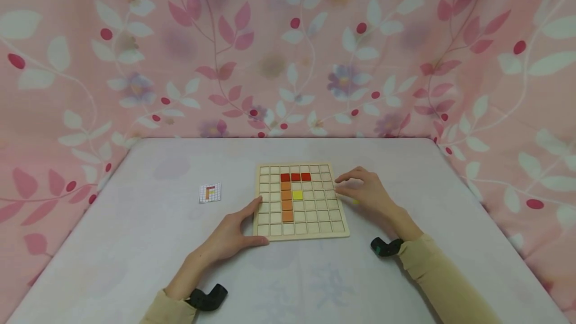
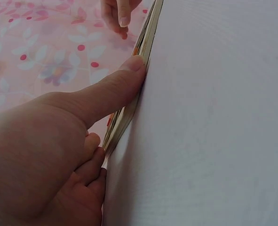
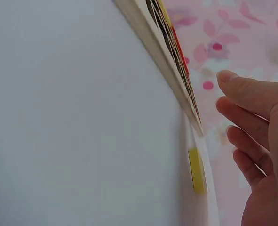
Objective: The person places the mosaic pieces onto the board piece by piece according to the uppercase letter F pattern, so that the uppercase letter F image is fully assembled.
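Note:
A square wooden grid board [image 1: 315,236] lies on the table, holding red tiles [image 1: 295,177] in a row, a column of orange tiles [image 1: 287,205] and one yellow tile [image 1: 297,195]. My left hand [image 1: 229,236] holds the board's near left corner, thumb at the near edge and fingers along the left side. Just off the board's right edge is my right hand [image 1: 371,191], its fingers loosely bent and apart, with nothing between them in the right wrist view. A loose yellow tile [image 3: 197,170] rests on the table near this hand, partly hidden by it in the head view.
Left of the board lies a small card [image 1: 210,193] with a printed grid and coloured pattern. A pale cloth covers the table [image 1: 180,164]. Floral pink fabric [image 1: 288,64] hangs behind and at both sides. Each wrist carries a black band device [image 1: 207,298].

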The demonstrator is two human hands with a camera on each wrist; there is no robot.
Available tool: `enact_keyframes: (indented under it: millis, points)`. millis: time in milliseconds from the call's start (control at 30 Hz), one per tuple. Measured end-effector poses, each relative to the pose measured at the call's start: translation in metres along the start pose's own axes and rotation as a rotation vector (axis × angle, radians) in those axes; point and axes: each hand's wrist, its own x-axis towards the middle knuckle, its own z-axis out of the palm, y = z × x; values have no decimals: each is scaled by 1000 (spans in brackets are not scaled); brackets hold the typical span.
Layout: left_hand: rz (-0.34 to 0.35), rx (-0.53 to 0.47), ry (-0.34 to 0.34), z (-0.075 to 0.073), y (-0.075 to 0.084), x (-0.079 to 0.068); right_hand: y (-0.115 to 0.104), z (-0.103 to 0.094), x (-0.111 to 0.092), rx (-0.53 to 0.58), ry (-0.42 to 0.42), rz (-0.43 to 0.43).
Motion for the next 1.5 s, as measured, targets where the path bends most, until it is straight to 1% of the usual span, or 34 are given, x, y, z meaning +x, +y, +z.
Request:
enact_keyframes:
  millis: [133, 267, 467, 567, 733, 900, 1000, 1133, 1333, 1500]
  points:
    - [2, 3, -1, 0, -1, 0, 14, -15, -8, -39, -1, 6]
    - [5, 4, -3, 1, -2, 1, 26, -25, -16, -61, -2, 23]
    - [4, 9, 4, 1, -2, 1, 39, -33, -25, -69, -8, 53]
    - [3, 3, 0, 2, -2, 0, 43, -34, -29, -68, -13, 39]
    - [4, 2, -1, 2, -4, 0, 46, -35, -32, -67, -1, -17]
    - [3, 4, 4, 2, -5, 1, 46, -35, -31, -64, -15, -68]
    - [5, 3, 2, 2, -4, 1, 48, -34, -31, -71, -7, -104]
    - [3, 8, 3, 1, -3, 1, 48, -34, -32, -85, 5, -133]
    - [-7, 14, 4, 1, -2, 1, 46, -33, -32, -96, 18, -149]
    - [-9, 11, 4, 1, -3, 1, 45, -34, -32, -87, 16, -125]
